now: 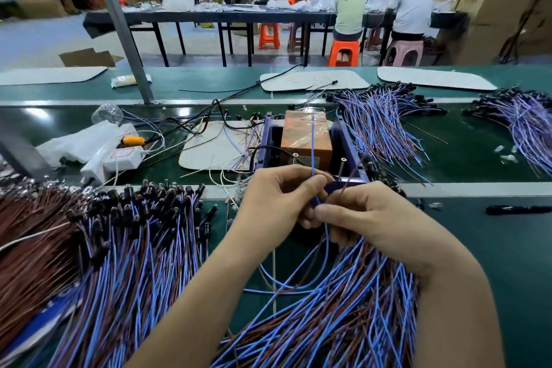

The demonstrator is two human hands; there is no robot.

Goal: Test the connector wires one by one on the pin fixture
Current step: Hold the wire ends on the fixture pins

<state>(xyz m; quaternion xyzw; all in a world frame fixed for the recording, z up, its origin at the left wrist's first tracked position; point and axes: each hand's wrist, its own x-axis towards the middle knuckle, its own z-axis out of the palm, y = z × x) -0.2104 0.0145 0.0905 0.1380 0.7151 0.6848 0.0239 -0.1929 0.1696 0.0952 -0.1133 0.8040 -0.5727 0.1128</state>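
Note:
My left hand (279, 197) and my right hand (367, 215) meet just in front of the pin fixture (307, 146), a blue-framed box with an orange block and two upright pins. My left fingers pinch a thin blue connector wire (312, 140) that rises straight up over the fixture. My right hand grips a thick bundle of blue and brown wires (343, 308) that fans out toward me, with its thumb against the same blue wire. The wire's connector end is hidden between my fingers.
A big pile of wires with black connectors (134, 233) lies at the left. More wire heaps (385, 122) (525, 119) lie at the back right on the green bench (478, 233). A white power strip (119, 158) and cables sit left of the fixture. People work at a far table.

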